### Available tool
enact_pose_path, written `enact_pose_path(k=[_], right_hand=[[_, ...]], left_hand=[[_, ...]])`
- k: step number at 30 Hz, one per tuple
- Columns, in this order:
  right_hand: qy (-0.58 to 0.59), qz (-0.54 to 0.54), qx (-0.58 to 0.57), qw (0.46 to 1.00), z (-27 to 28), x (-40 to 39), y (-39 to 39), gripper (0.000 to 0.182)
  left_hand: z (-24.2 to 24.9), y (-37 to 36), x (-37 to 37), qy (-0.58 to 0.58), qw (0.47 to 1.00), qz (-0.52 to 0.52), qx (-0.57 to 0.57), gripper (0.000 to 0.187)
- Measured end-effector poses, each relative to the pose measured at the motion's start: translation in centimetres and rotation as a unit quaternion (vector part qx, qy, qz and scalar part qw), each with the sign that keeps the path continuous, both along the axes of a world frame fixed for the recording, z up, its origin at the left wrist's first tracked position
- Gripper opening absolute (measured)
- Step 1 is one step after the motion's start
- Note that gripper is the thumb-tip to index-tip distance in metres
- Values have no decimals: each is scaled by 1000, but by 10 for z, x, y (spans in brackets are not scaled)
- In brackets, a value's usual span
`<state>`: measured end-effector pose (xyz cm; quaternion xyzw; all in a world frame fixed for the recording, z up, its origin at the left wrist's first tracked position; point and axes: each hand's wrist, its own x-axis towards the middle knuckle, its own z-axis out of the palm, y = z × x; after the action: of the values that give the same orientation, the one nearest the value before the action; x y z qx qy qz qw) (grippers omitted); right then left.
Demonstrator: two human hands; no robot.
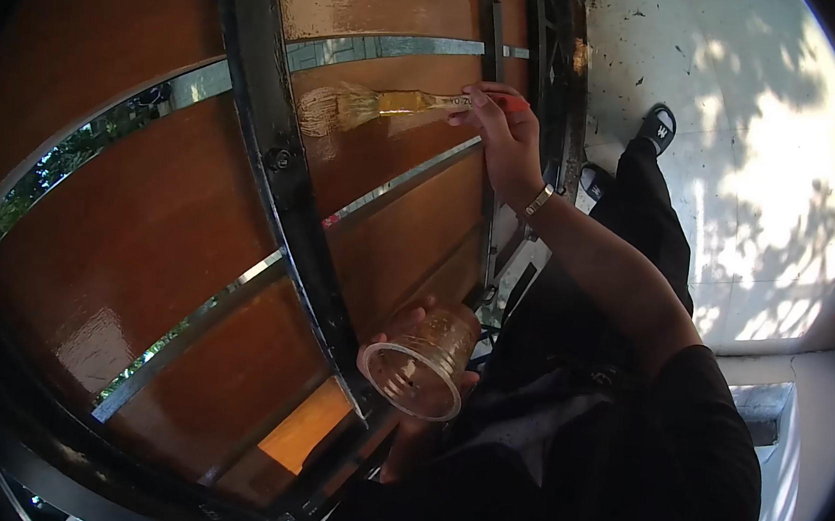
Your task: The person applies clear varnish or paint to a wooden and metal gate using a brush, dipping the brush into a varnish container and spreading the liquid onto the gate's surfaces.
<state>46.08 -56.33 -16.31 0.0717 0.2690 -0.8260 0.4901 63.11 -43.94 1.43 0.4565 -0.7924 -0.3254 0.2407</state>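
Head view shows the person's right hand (512, 144) with its fingers closed around the handle of a flat paintbrush (404, 105), the red handle end showing by the thumb and letters printed along the pale part. Its bristles point left over a brown wooden slat (387, 157), where a pale, streaky shine sits at the tips; contact between bristles and wood is hard to make out. Lower down, the left hand (405, 324) has its fingers wrapped about a clear plastic cup (445, 339), which tilts so that its mouth faces the camera; some residue shows inside, but what it is cannot be told. More slats run alongside, glossy in places, with gaps between them that let green foliage (55, 160) through on the left. Black metal bars cross the slats, the nearest bar (281, 159) passing just left of the bristles. A metal band (539, 200) circles the right wrist. Beyond the forearm, a dark sandal (659, 130) with a white mark rests on the pale floor (638, 56), dappled with sunlight and shadow.
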Motion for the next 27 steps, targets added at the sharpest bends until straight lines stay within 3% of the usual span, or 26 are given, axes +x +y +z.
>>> enact_pose_path(k=[2, 4, 5, 7, 9, 11, 12, 14, 15, 20, 22, 23, 24, 25, 26, 27], right_hand=[[13, 9, 54, 998, -28, -7, 9, 21], [135, 28, 134, 981, -60, -8, 24, 21], [133, 27, 135, 981, -67, -9, 31, 21], [143, 16, 199, 969, -66, -14, 43, 18], [141, -5, 180, 973, -55, -13, 46, 16], [131, -21, 159, 978, -27, -9, 49, 14], [160, -43, 123, 978, -3, -12, 50, 13], [182, -64, 84, 978, 25, -11, 47, 13], [165, -75, 42, 983, 32, -11, 43, 13], [119, -85, -35, 989, 46, -1, 23, 13], [104, -36, -37, 993, 48, 4, 21, 13], [103, -36, -35, 993, 43, 5, 20, 13], [119, -23, -16, 992, 34, 8, 18, 13], [136, -9, 4, 991, 24, 11, 17, 13], [134, -8, 4, 991, 10, 13, 17, 13], [146, -16, 37, 988, -8, 13, 19, 13]], left_hand=[[1, -8, 5, -174, 981, -80, -43, 80], [6, -14, 13, -341, 923, -157, -83, 77], [6, -16, 15, -418, 881, -195, -103, 76], [6, -17, 9, -431, 874, -194, -116, 76], [1, -17, 5, -446, 864, -193, -130, 76], [-1, -16, 12, -537, 789, -210, -214, 77], [-5, -12, 21, -544, 784, -211, -210, 77], [-13, -3, 41, -356, 914, -168, -94, 82], [5, -4, 44, -312, 938, -82, 129, 68], [5, -20, 23, -400, 892, -206, -32, 86], [-6, -16, 23, -416, 875, -238, -70, 91], [-19, -5, 23, -265, 952, -152, 9, 91], [-25, -1, 19, -103, 989, -59, 88, 91], [-16, -6, 23, -104, 989, -58, 90, 91], [2, -19, 19, -358, 908, -216, -5, 93], [13, -26, 18, -574, 733, -351, -100, 96]])
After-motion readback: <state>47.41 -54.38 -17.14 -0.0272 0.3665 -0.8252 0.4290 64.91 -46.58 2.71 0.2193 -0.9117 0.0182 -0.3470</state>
